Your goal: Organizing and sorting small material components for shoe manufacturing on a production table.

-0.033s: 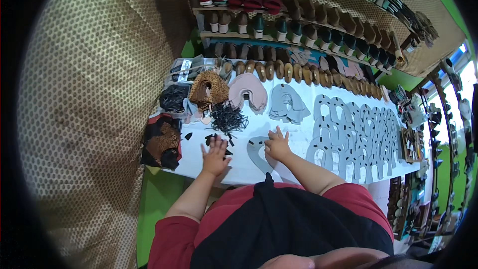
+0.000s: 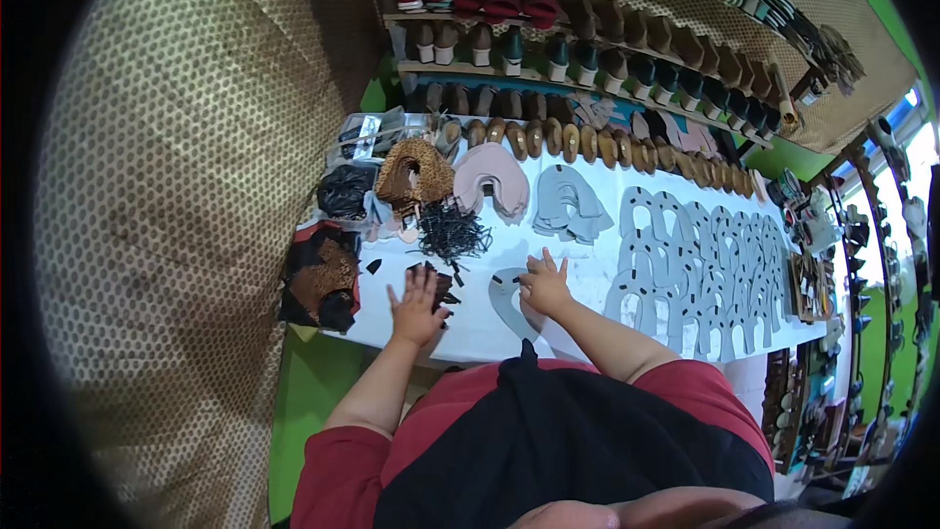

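While the left hand (image 2: 417, 306) lies palm down just below the centre of the frame, toward the left, its fingers are fanned apart and partly cover a small heap of black strips (image 2: 446, 288) on the white table (image 2: 472, 306); its grip is spread, and whether the fingertips press on any strip I cannot tell. To its right, near the centre of the frame, the right hand (image 2: 546, 284) also has a spread grip, with the fingers apart and pointing upward, over the right side of a gray U-shaped shoe piece (image 2: 506, 306). That piece lies flat, its curve toward the top of the frame and bearing dark marks. Above the left hand sits a tangle of thin black strips (image 2: 453, 232), close to a leopard-print stack (image 2: 392, 186) and a pale pink stack (image 2: 501, 174) of curved pieces. A stack of gray curved pieces (image 2: 563, 201) stands above the right hand, and rows of gray U-shaped pieces (image 2: 636, 235) overlap across the right half of the table. At the left end are a black plastic bag (image 2: 345, 193) and leopard-print scraps (image 2: 328, 276). A line of brown shoes (image 2: 571, 143) runs along the back edge, below shelves holding heeled shoes (image 2: 558, 57) and red sandals (image 2: 504, 4).
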Demonstrator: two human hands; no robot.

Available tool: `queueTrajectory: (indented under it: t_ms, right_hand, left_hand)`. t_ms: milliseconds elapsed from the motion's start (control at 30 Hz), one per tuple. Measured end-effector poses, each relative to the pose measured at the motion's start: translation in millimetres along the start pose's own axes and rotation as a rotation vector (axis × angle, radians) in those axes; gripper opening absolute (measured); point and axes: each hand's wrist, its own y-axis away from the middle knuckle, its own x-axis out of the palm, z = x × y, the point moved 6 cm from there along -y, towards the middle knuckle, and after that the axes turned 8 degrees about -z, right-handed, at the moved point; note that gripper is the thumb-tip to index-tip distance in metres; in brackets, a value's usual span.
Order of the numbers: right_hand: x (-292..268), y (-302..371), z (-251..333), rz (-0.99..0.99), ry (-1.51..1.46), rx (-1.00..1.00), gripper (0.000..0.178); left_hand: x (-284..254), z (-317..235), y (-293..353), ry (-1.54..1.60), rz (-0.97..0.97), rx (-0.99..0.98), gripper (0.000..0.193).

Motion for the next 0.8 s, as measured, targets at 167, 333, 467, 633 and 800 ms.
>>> queueTrajectory:
  t_ms: [167,333,467,633,800]
  right_hand:
    - [6,-14,63,-0.168,-0.079,-0.170,0.034]
    - [20,-35,116,-0.192,-0.108,-0.253,0.033]
    - [29,-54,143,-0.209,-0.138,-0.256,0.031]
    - [36,-68,157,-0.206,-0.118,-0.180,0.029]
    - [39,-70,158,-0.278,-0.151,-0.147,0.022]
  left_hand:
    - [-1,76,33,-0.051,-0.087,-0.130,0.086]
    - [1,100,57,-0.068,-0.103,-0.094,0.083]
    - [-3,113,68,-0.067,-0.078,-0.056,0.081]
    - [-6,132,72,-0.034,-0.047,-0.030,0.081]
    - [-11,141,64,-0.005,-0.043,0.021,0.079]
